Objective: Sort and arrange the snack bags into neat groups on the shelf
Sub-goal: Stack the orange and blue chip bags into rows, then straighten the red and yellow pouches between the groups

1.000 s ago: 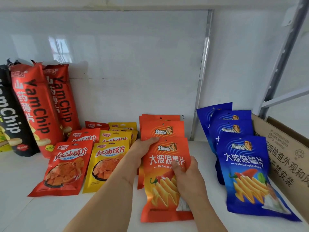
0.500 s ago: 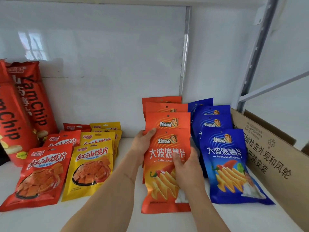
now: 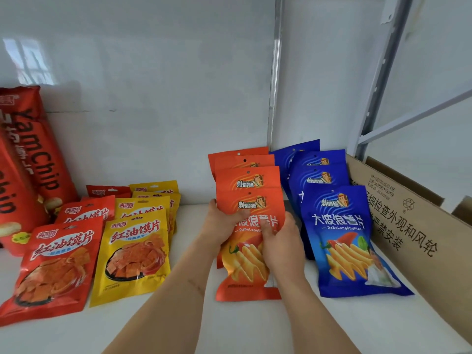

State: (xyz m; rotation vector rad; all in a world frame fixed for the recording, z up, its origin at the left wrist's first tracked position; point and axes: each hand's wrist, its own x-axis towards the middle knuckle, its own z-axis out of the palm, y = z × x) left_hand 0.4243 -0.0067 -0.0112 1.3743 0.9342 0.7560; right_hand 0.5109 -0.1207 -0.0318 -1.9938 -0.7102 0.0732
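An overlapping row of orange chip bags runs back toward the wall in the middle of the white shelf (image 3: 255, 325). My left hand (image 3: 221, 227) grips the left edge of the front orange bag (image 3: 249, 284), thumb across its face. My right hand (image 3: 282, 245) rests on the bag's right half, thumb pressing the print. Just to the right lies a matching row of blue chip bags (image 3: 342, 241), nearly touching the orange row. Rows of red bags (image 3: 55, 267) and yellow bags (image 3: 136, 256) lie to the left.
Tall red YamChip bags (image 3: 30, 159) lean on the back wall at far left. A brown cardboard box (image 3: 421, 241) stands along the right side, close to the blue bags. A grey metal upright (image 3: 383, 72) rises behind it. A gap separates the yellow and orange rows.
The orange row has slid right, from a clear gap to right beside the blue row. My left thumb has come across the front bag's face. The view has shifted right.
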